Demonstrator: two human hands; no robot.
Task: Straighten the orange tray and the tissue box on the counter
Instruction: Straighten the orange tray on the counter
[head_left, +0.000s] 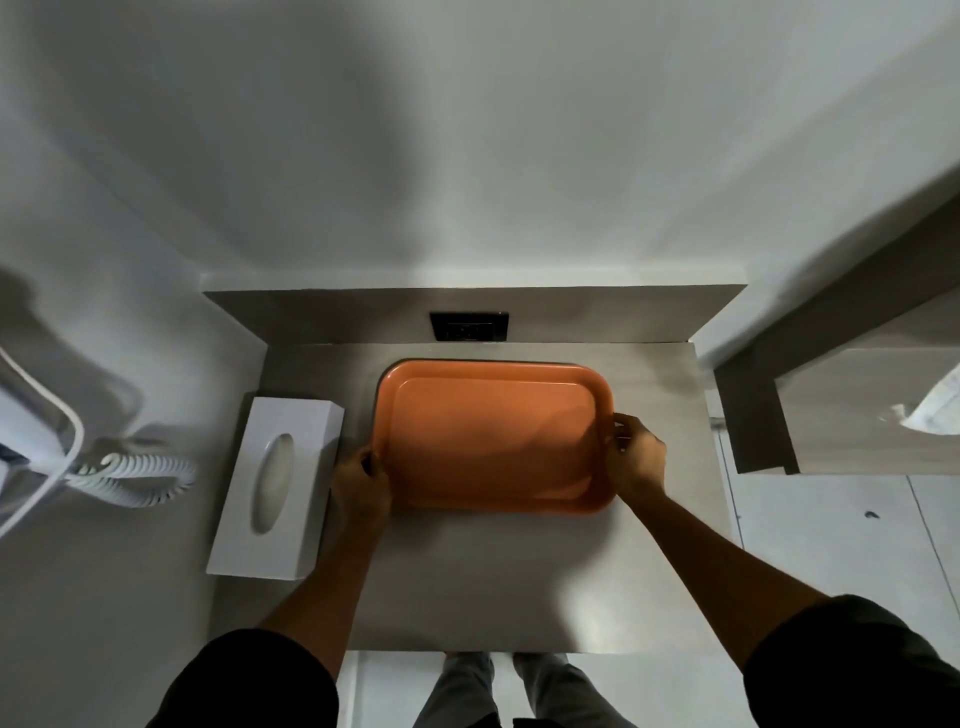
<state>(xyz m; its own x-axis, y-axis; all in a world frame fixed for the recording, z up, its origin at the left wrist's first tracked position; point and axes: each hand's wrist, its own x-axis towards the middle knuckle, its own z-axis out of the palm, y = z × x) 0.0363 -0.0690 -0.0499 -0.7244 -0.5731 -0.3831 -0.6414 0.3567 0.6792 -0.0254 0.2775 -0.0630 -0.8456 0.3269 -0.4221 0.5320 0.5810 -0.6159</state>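
An empty orange tray (493, 436) lies flat on the grey counter (493, 582), its long side nearly parallel to the back wall. My left hand (361, 488) grips the tray's left rim near the front corner. My right hand (636, 457) holds the right rim with its fingertips. A white tissue box (278, 486) with an oval opening lies at the counter's left edge, slightly slanted, its near end leaning left. It sits just left of my left hand, apart from the tray.
A black wall socket (469, 326) sits on the backsplash behind the tray. A white coiled cord (130, 475) hangs on the left wall beside the tissue box. A grey wooden shelf unit (831, 395) stands to the right of the counter. My legs show below the counter's front edge.
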